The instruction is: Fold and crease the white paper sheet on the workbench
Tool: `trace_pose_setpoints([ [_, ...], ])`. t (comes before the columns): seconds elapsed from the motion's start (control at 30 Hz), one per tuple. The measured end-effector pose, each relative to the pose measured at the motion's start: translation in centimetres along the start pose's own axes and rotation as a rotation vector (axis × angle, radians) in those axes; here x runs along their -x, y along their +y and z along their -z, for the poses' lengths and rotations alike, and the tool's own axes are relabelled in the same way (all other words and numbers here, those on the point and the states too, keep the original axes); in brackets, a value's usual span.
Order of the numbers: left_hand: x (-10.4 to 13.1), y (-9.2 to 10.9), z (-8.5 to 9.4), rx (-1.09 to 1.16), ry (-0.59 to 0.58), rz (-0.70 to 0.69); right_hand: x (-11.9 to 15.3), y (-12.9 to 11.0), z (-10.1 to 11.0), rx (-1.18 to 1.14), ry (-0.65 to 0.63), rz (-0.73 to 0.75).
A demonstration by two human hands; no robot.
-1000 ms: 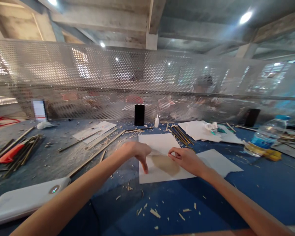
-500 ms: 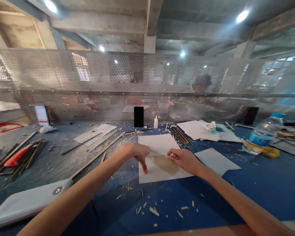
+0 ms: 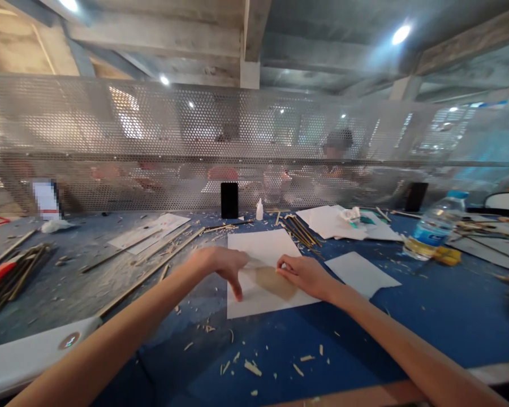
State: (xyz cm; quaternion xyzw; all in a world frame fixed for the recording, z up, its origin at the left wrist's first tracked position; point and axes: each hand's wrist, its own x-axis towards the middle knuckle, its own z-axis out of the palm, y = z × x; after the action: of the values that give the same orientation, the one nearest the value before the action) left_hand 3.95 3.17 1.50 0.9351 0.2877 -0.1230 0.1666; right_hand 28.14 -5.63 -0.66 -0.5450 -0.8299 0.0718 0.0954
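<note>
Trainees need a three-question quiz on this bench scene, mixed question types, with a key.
1. True or false: the left hand and right hand are both over the same white sheet.
2. What colour is the cap on the large plastic bottle? A red; B blue; C black.
3. Fill the gap: in the picture, the small white bottle stands to the ... of the upright black device.

Key: 1 true; 2 B; 3 right.

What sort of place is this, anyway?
Probably a craft workshop: pale slivers litter the blue table, thin sticks lie heaped, and a perforated screen stands along the far side.
</note>
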Motion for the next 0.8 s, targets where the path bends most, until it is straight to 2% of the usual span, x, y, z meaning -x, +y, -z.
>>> trace_pose_setpoints([
  [0.1,0.1,0.02,0.15,0.025,-0.065,-0.007,-0.14,0.0,-0.43,0.077,0.011,-0.019],
  [0.27,0.29,0.4,0.42,0.007,-0.093,0.016,-0.03,-0.06,-0.36,0.06,-0.054,-0.004],
  [0.43,0.35,0.57,0.53,-0.001,-0.098,0.005,0.09,-0.54,-0.19,0.107,-0.034,-0.036],
  [0.57,0.31,0.49,0.5,-0.006,-0.103,0.013,0.13,-0.68,-0.05,0.05,-0.074,-0.013],
  [0.73,0.3,0.35,0.38,-0.008,-0.098,0.016,0.11,-0.35,-0.24,0.089,0.012,-0.033],
  [0.8,0.36,0.34,0.38,0.011,-0.089,0.003,0.23,-0.55,-0.4,0.04,-0.003,0.005],
])
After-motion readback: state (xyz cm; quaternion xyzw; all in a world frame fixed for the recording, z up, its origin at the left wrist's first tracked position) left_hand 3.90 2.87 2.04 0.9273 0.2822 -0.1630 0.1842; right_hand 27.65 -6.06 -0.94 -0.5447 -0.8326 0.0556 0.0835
